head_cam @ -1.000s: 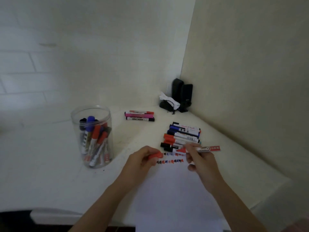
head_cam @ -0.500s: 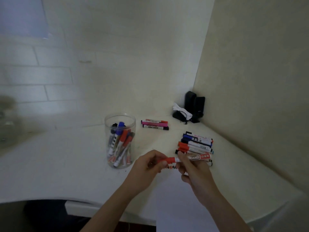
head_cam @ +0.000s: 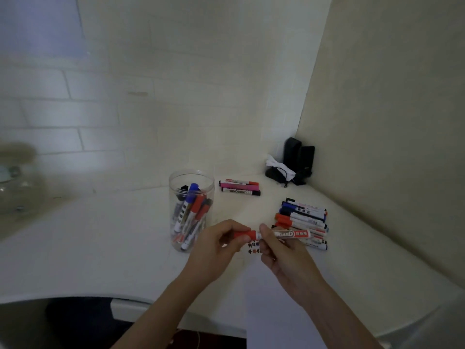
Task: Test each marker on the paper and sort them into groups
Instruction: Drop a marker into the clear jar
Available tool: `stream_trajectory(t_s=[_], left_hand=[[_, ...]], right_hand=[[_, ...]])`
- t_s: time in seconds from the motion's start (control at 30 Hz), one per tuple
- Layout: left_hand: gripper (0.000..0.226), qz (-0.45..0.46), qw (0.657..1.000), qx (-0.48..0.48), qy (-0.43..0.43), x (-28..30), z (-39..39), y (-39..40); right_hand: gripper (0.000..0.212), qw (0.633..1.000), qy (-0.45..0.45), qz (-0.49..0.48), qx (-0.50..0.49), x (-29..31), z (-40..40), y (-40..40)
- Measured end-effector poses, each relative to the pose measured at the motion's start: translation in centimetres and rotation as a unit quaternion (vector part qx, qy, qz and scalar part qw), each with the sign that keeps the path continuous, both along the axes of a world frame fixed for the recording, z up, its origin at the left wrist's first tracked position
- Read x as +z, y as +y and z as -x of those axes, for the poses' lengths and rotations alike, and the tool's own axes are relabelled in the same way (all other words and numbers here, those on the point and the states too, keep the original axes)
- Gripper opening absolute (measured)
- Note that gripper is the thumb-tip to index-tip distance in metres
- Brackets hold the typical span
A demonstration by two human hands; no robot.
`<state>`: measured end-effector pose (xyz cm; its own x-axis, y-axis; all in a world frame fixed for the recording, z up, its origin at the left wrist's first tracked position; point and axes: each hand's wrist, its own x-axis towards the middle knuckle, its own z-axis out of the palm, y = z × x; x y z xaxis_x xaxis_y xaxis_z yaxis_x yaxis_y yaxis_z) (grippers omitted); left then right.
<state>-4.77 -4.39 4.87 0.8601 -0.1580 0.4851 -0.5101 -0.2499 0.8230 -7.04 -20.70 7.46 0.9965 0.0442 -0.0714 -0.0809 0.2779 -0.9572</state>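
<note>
Far left, blurred: a glass vessel (head_cam: 17,182) at the counter's (head_cam: 88,238) edge, too soft to identify.

Clear jar (head_cam: 191,210), upright, holds the untested markers standing on end, caps up. Behind it, a small group of three markers (head_cam: 240,188) lies flat, pink one in the middle.

Your left hand (head_cam: 216,244): grip wrapped round the red cap (head_cam: 242,234), thumb on the near side, fingers curled over the top. Wrist low, forearm coming in from bottom centre.

The red marker (head_cam: 284,234) is held level between both hands, above the top of the paper (head_cam: 276,311), where test scribbles (head_cam: 253,248) show. Judged: light, rigid plastic, smooth barrel, a little slippery. Hold cap and barrel close to the seam, as you do now, so the push or pull runs straight along the axis. Whether the cap is fully seated cannot be told.

Your right hand (head_cam: 281,250): grip pinching the barrel just right of the cap, thumb up, remaining fingers curled beneath. Forearm enters from bottom right.

Right of the hands, a larger sorted pile (head_cam: 302,222) of markers, lying side by side. Back corner: dark objects (head_cam: 297,162), not part of this.
</note>
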Motion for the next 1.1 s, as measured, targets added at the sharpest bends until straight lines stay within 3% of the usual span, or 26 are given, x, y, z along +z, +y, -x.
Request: stream_trajectory(t_s=[0.2,0.33,0.43,0.73,0.8,0.97,1.1], left_hand=[[0.016,0.079,0.994,0.031,0.067,0.4,0.6,2.4],[0.028,0.171,0.981,0.075,0.059,2.8,1.2,3.8],[0.025,0.237,0.968,0.082,0.014,5.7,1.7,4.5],[0.019,0.249,0.938,0.219,-0.101,12.1,-2.0,9.1],[0.018,0.221,0.932,0.259,-0.122,13.2,-3.1,10.3],[0.015,0.005,0.951,0.298,-0.079,11.4,-5.0,11.0],[0.014,-0.143,0.942,0.295,-0.071,8.6,-5.1,10.4]], right_hand=[[0.023,0.995,0.063,-0.079,-0.018,0.6,-0.7,-0.5],[0.019,0.999,0.015,0.031,0.019,0.8,-0.4,0.8],[0.018,0.995,-0.033,0.087,0.027,1.7,-0.7,3.2],[0.004,0.961,-0.182,0.2,-0.064,4.6,-5.0,8.5],[0.004,0.957,-0.173,0.219,-0.085,3.7,-5.1,7.7],[0.008,0.952,-0.149,0.255,-0.085,0.4,-4.8,5.7],[0.005,0.94,-0.147,0.299,-0.067,-1.0,-5.0,5.5]])
